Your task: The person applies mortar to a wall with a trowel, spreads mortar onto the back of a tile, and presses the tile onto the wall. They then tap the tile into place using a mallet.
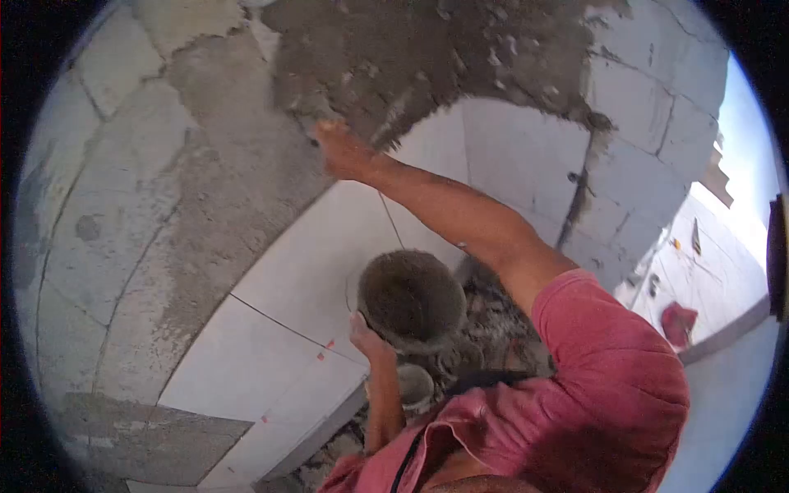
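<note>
Left hand: my left hand (370,338) was clamped on the side of a round dark grey bucket (457,306), and some of its fingers were hidden.
Right hand: my right hand (343,152) was stretched out well apart from the left one, close to the wall, with its fingers curled; whether they gripped a tool, I could not tell.
Bucket: it stood just beside my left hand and below my right forearm, its mouth facing up, with a grey paste (407,300) inside.
Mortar: above and beyond my right hand, a rough dark grey mortar layer (436,49) covered part of the wall.
Tiles: between my two hands, and also to the left of them, there were large smooth white tiles (300,259).
Blocks: farther left of my right hand, pale grey rectangular blocks (115,205) were visible.
Floor: behind the bucket, seen from my left hand, lay grey broken rubble (503,333).
Small vessel: a small pale round container (415,383) was near my left wrist.
</note>
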{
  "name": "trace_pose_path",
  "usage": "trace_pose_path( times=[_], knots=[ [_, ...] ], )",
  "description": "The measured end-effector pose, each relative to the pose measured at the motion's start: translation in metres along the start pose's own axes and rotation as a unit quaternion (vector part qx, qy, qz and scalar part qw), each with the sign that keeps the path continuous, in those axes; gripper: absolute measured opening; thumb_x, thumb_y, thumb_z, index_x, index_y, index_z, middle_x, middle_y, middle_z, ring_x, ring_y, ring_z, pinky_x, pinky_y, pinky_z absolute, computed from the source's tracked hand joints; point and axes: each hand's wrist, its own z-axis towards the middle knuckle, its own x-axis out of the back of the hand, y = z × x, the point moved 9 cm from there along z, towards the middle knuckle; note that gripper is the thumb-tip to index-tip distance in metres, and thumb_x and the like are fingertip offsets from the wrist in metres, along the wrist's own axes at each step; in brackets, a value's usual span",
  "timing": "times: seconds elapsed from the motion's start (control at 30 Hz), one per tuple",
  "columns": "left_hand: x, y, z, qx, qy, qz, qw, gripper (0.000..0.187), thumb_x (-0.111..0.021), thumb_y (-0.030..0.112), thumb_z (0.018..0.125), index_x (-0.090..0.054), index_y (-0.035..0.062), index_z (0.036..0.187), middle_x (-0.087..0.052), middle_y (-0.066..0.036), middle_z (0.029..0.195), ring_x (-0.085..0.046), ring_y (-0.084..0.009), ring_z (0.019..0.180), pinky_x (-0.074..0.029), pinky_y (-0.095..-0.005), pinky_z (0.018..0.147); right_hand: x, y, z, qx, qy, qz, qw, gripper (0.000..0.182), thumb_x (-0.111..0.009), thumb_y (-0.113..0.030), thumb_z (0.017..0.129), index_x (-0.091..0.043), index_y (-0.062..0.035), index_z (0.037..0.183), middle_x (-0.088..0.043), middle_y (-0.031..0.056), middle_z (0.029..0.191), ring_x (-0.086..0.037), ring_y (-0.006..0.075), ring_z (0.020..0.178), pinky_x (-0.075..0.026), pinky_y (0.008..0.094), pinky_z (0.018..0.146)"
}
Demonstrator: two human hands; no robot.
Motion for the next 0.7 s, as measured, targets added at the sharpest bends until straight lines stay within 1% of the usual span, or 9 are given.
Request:
trace_pose_path(
  times=[0.07,0.2,0.27,0.3,0.33,0.4,0.43,0.63,0.7],
  knots=[
    [0.009,-0.013,0.019,-0.015,-0.022,0.042,0.999,0.04,-0.04,0.027,0.095,-0.054,-0.0087,0.107,-0.057,-0.015,0.105,-0.057,-0.0249,0.093,-0.047,-0.0365,0.081,-0.001,0.002,-0.052,0.045,0.007,-0.027,0.999,0.047,-0.053,-0.006,0.08,-0.037,-0.0002,0.124,-0.049,0.0224,0.117,-0.048,0.0389,0.109,-0.042,0.047,0.086],
    [-0.02,-0.014,0.022,-0.017,-0.093,0.044,0.995,0.039,-0.04,0.026,0.094,-0.053,-0.0079,0.11,-0.057,-0.016,0.105,-0.058,-0.0274,0.094,-0.048,-0.0395,0.081,0.059,0.01,-0.177,0.046,-0.088,0.235,0.967,0.06,-0.059,-0.013,0.08,-0.029,0.0007,0.129,-0.048,0.0222,0.115,-0.051,0.0339,0.107,-0.041,0.0376,0.089],
    [-0.033,-0.02,0.02,0.013,-0.123,0.035,0.992,0.038,-0.042,0.025,0.093,-0.054,-0.0065,0.111,-0.059,-0.016,0.106,-0.058,-0.0282,0.096,-0.048,-0.0405,0.083,0.076,0.048,-0.247,-0.033,-0.034,0.253,0.966,0.061,-0.063,-0.018,0.079,-0.032,0.0014,0.127,-0.054,0.0171,0.104,-0.056,0.0295,0.097,-0.043,0.034,0.084],
    [-0.044,-0.013,0.011,0.027,-0.119,0.056,0.991,0.037,-0.043,0.025,0.093,-0.055,-0.0065,0.109,-0.06,-0.016,0.104,-0.059,-0.028,0.095,-0.048,-0.0395,0.083,0.082,0.056,-0.273,-0.131,-0.136,0.243,0.952,0.062,-0.065,-0.019,0.077,-0.033,0.002,0.127,-0.056,0.0145,0.098,-0.058,0.0261,0.089,-0.046,0.0327,0.076],
    [-0.049,-0.005,0.014,-0.095,-0.158,0.192,0.964,0.036,-0.046,0.025,0.092,-0.056,-0.0065,0.107,-0.06,-0.015,0.102,-0.059,-0.027,0.094,-0.048,-0.0388,0.082,0.09,0.061,-0.301,-0.218,-0.237,0.231,0.918,0.064,-0.068,-0.021,0.076,-0.035,0.0027,0.126,-0.057,0.012,0.093,-0.06,0.0227,0.082,-0.049,0.0314,0.068],
    [-0.043,-0.013,0.024,-0.098,-0.148,0.192,0.965,0.035,-0.049,0.024,0.092,-0.056,-0.0074,0.105,-0.059,-0.015,0.101,-0.058,-0.0252,0.092,-0.048,-0.0383,0.081,0.082,0.072,-0.37,-0.398,-0.299,0.437,0.749,0.061,-0.069,-0.019,0.075,-0.038,0.0018,0.123,-0.056,0.0102,0.087,-0.059,0.0142,0.072,-0.048,0.0255,0.049],
    [-0.039,-0.029,0.025,0.009,-0.1,0.044,0.994,0.035,-0.049,0.024,0.092,-0.054,-0.0083,0.105,-0.057,-0.015,0.102,-0.057,-0.0243,0.092,-0.048,-0.0385,0.081,0.073,0.064,-0.391,-0.398,-0.314,0.447,0.737,0.061,-0.069,-0.019,0.075,-0.038,0.0018,0.123,-0.056,0.0102,0.087,-0.059,0.0142,0.072,-0.048,0.0255,0.049],
    [-0.065,-0.044,0.034,-0.062,-0.196,0.079,0.975,0.034,-0.052,0.028,0.093,-0.059,-0.0045,0.103,-0.059,-0.006,0.097,-0.054,-0.0152,0.088,-0.043,-0.0304,0.08,-0.012,0.071,-0.438,-0.492,-0.141,0.676,0.531,0.039,-0.053,-0.027,0.089,-0.041,-0.0028,0.118,-0.056,0.0056,0.087,-0.055,0.0116,0.064,-0.046,0.0243,0.048],
    [-0.072,-0.041,0.025,-0.062,-0.187,0.095,0.976,0.032,-0.052,0.027,0.093,-0.06,-0.0036,0.099,-0.058,-0.004,0.094,-0.053,-0.0135,0.086,-0.043,-0.0291,0.079,-0.039,0.057,-0.424,-0.466,-0.036,0.821,0.327,0.032,-0.048,-0.028,0.092,-0.043,-0.0072,0.117,-0.056,0.0045,0.086,-0.052,0.0114,0.061,-0.044,0.0235,0.047]
  ],
)
